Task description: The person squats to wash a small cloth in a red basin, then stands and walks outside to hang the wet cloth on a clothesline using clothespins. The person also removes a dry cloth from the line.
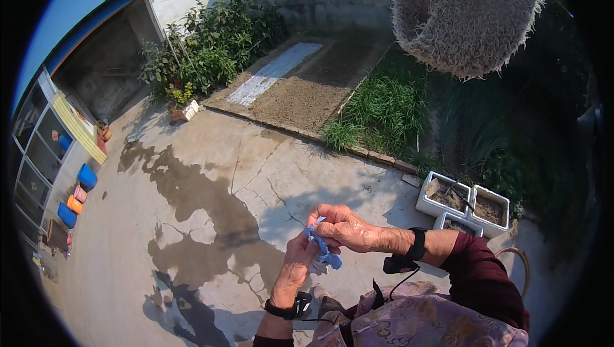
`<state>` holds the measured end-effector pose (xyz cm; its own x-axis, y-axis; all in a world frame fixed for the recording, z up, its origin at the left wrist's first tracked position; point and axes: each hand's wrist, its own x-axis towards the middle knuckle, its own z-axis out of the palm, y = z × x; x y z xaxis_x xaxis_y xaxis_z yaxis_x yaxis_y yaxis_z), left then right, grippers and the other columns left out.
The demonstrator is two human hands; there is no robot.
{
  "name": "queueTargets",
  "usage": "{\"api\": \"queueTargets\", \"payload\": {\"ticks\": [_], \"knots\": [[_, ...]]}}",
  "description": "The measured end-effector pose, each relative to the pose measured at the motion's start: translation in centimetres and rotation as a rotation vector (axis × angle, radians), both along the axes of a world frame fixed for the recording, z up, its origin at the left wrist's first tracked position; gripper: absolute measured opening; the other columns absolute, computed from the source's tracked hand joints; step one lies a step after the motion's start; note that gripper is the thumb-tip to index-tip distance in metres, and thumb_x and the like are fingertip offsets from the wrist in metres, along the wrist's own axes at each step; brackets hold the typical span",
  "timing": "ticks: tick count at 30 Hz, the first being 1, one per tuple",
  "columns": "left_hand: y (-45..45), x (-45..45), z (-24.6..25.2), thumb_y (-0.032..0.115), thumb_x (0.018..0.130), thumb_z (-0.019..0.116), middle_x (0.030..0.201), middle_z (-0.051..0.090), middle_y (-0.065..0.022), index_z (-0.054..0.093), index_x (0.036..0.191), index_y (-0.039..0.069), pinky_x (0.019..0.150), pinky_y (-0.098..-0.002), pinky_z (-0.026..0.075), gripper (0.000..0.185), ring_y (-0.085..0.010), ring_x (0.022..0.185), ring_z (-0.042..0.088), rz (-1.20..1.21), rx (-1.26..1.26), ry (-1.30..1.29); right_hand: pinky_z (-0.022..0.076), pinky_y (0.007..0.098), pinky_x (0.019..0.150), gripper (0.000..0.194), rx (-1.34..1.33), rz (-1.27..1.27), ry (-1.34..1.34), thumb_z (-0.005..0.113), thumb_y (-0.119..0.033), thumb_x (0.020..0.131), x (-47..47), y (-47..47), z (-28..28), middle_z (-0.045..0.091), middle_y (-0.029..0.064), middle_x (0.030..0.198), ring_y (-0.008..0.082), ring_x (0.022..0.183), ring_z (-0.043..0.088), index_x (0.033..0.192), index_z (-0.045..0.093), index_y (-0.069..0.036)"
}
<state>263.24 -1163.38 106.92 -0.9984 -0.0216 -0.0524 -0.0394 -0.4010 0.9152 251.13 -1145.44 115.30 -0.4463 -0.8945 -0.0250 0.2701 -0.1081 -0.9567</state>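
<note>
A small crumpled blue cloth (pixel 322 246) is bunched between my two hands in front of my body, with a paler, whitish part hanging beneath it. My left hand (pixel 301 253) grips it from below and the left. From the right, my right hand (pixel 341 228) pinches its upper end, and the skin there looks wet. The fingers hide much of the cloth. Both wrists carry black straps with small devices and thin cables. At the top right hangs a shaggy grey-beige textile (pixel 470 21), well away from both hands.
Cracked concrete with a dark wet patch (pixel 206 203) lies before me. White foam boxes of soil (pixel 439 207) stand at the right, near a hose (pixel 525 270). A brick edge (pixel 379 156) borders the garden bed. Blue buckets (pixel 87 176) line the left wall.
</note>
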Motion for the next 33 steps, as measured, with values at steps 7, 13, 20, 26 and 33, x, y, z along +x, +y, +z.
{"api": "queueTargets", "payload": {"ticks": [7, 13, 20, 26, 33], "knots": [[-9.0, -17.5, 10.1, 0.026, 0.112, 0.071, 0.109, 0.082, -0.0102, 0.069, 0.130, -0.001, 0.085, -0.0362, 0.068, 0.033, -0.0225, 0.097, 0.082, -0.132, -0.236, 0.053, 0.0434, 0.0272, 0.058, 0.011, -0.112, 0.050, 0.251, 0.058, -0.013, 0.113, -10.4, -5.7, 12.9, 0.058, -0.0034, 0.079, 0.0054, 0.065, 0.053, 0.119, 0.061, -0.004], [-11.3, -35.0, 15.2, 0.024, 0.112, 0.071, 0.108, 0.080, -0.0056, 0.071, 0.123, 0.000, 0.084, -0.0300, 0.061, 0.027, -0.0148, 0.095, 0.076, -0.253, -0.423, 0.682, 0.0438, 0.0259, 0.059, 0.012, -0.176, -0.245, 0.687, 0.057, -0.012, 0.116, -20.8, -5.9, 19.8, 0.061, -0.0021, 0.082, 0.0037, 0.066, 0.050, 0.121, 0.060, -0.001], [-19.9, -49.1, 28.1, 0.033, 0.104, 0.087, 0.104, 0.076, 0.0000, 0.075, 0.116, 0.000, 0.084, -0.0235, 0.055, 0.037, -0.0061, 0.092, 0.067, 0.027, -0.385, 1.023, 0.0514, 0.0268, 0.055, 0.017, -0.580, -0.837, 0.765, 0.061, -0.015, 0.119, -31.5, -6.9, 23.6, 0.065, 0.0014, 0.081, 0.0025, 0.056, 0.047, 0.124, 0.060, 0.001], [-23.1, -53.7, 36.4, 0.028, 0.106, 0.083, 0.086, 0.066, 0.0053, 0.068, 0.092, 0.005, 0.068, -0.0213, 0.044, 0.031, -0.0019, 0.077, 0.056, 0.036, -0.378, 1.198, 0.0512, 0.0211, 0.073, 0.013, -0.794, -1.205, 1.041, 0.064, -0.010, 0.117, -32.9, -11.7, 26.9, 0.070, -0.0002, 0.100, 0.0017, 0.083, 0.060, 0.124, 0.066, 0.001], [-25.3, -55.8, 42.0, 0.024, 0.109, 0.081, 0.081, 0.065, 0.0077, 0.073, 0.089, 0.005, 0.065, -0.0216, 0.037, 0.029, -0.0006, 0.073, 0.050, 0.098, -0.237, 1.310, 0.0502, 0.0256, 0.072, 0.013, -0.736, -1.580, 1.472, 0.063, -0.009, 0.113, -33.2, -16.6, 33.6, 0.069, -0.0017, 0.094, 0.0045, 0.085, 0.060, 0.117, 0.067, 0.002]]}}
